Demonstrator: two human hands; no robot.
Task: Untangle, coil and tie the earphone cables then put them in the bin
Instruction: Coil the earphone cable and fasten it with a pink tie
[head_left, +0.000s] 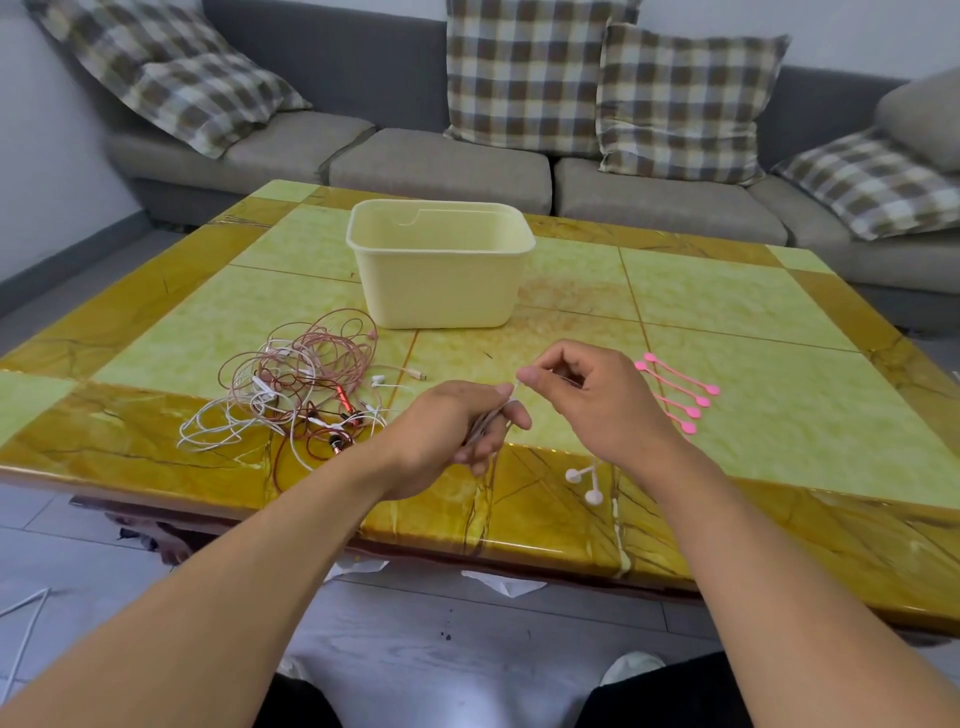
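Observation:
My left hand (457, 431) grips a small bundle of pale pink earphone cable (485, 426) above the table's near edge. My right hand (587, 395) pinches the white end of that cable just to the right, and the two hands almost touch. Two pale earbuds (584, 483) dangle below my right hand. A tangle of pink, white and red earphone cables (296, 384) lies on the table to the left. The cream bin (441, 265) stands behind it, with nothing visible inside. Several pink cable ties (675, 395) lie in a row to the right.
The green and amber tiled table (727, 312) fills the middle of the view. A grey sofa (441, 166) with checked cushions runs behind it. A white cable (26, 623) lies on the floor at the lower left. My knees show at the bottom edge.

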